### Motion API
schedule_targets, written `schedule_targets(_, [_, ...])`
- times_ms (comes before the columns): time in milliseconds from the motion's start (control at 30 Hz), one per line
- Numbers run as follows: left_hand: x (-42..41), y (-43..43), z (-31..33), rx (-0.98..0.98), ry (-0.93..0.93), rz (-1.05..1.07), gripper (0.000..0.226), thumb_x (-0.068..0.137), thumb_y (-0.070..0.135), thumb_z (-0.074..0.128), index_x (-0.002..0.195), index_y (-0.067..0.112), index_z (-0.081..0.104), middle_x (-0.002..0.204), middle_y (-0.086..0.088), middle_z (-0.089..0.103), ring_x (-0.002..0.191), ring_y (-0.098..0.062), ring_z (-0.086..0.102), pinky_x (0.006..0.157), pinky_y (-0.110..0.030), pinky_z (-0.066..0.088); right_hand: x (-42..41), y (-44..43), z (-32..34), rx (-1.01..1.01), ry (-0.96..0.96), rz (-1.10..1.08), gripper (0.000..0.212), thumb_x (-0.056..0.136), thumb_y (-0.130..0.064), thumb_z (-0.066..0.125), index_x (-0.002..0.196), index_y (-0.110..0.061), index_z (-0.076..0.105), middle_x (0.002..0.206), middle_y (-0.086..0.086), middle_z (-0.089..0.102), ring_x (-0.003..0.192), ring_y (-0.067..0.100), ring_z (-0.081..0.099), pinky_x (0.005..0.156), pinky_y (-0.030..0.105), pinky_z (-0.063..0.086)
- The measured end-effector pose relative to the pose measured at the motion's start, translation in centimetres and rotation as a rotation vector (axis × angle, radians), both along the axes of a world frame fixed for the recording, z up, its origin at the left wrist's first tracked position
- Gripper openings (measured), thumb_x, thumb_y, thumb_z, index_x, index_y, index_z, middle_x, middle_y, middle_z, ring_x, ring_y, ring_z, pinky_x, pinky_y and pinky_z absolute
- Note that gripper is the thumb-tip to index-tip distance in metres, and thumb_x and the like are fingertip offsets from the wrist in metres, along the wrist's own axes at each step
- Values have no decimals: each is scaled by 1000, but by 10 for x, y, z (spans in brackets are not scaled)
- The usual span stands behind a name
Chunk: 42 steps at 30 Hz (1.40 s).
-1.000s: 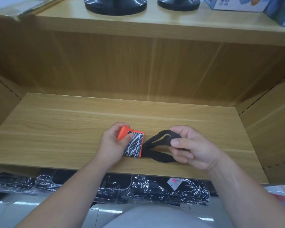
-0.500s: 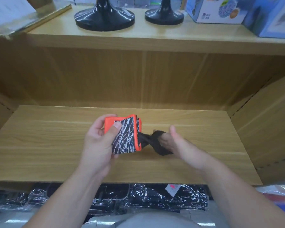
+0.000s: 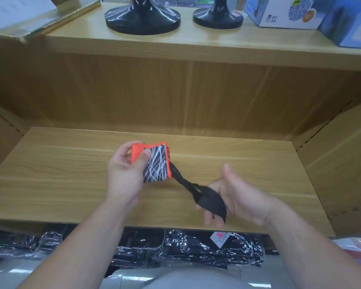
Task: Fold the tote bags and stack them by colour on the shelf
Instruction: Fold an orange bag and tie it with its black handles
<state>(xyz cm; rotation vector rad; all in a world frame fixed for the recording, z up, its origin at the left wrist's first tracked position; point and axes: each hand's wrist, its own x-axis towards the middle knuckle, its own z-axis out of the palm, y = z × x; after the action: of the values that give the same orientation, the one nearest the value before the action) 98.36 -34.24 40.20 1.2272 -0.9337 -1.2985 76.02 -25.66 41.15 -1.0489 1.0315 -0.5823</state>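
A folded tote bag [image 3: 157, 166], black with white lines and an orange edge, is held above the wooden shelf [image 3: 71, 174]. My left hand [image 3: 124, 174] grips its left side, thumb on the front and fingers behind. Its black handle straps [image 3: 204, 195] stretch down and to the right, twisted near the bag. My right hand [image 3: 233, 197] has the strap end lying across its palm and fingers, thumb raised; the fingers are blurred.
The shelf has a wooden back wall and side walls. Above it, an upper shelf carries two black round bases [image 3: 142, 17] and blue-and-white boxes [image 3: 288, 13]. Below the front edge lie black items in clear plastic wrap [image 3: 186, 249].
The bag has been lifted and turned more upright in my left hand. My right hand has drawn the black straps down and to the right, stretching them out.
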Motion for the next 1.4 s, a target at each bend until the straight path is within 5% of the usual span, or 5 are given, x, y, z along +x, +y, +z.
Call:
schedule_targets(267, [-5, 19, 1, 185, 94, -364, 17, 89, 1, 66, 99, 15, 67, 86, -8, 73, 65, -20, 69, 48, -29, 54, -8, -24, 4, -75, 721, 1, 109, 61, -103, 1, 106, -33, 73, 102, -3, 77, 111, 9, 61, 107, 43, 38])
schedule_targets(433, [-3, 3, -17, 141, -182, -364, 18, 89, -2, 70, 98, 13, 67, 68, 4, 70, 53, -10, 60, 48, -21, 49, 2, -27, -19, -441, 826, 165, 116, 71, -95, -9, 120, -23, 68, 157, 6, 43, 151, -1, 4, 126, 37, 8])
schedule_targets(833, [-8, -4, -73, -358, -1140, -287, 51, 69, 37, 89, 110, 24, 62, 102, 3, 58, 92, -20, 56, 82, -37, 48, 20, -12, -69, -696, 548, 77, 86, 91, -82, 16, 86, -10, 64, 162, 11, 30, 157, 20, -4, 124, 46, 11])
schedule_targets(1000, [-23, 19, -81, -564, -904, -423, 19, 84, 3, 57, 90, 13, 72, 91, -1, 63, 79, -17, 62, 73, -28, 52, 30, -13, -89, -660, 473, 40, 73, 97, -74, 18, 91, -12, 58, 136, 22, 50, 156, 24, 15, 126, 49, 9])
schedule_targets(1400, [-31, 29, -70, -176, -637, -597, 19, 73, 41, 75, 85, 28, 69, 106, 5, 59, 105, 5, 56, 92, -7, 37, 30, -10, -92, -246, -222, -338, 67, 81, -58, 44, 143, -34, 34, 127, -6, 65, 140, 15, 45, 115, 40, 34])
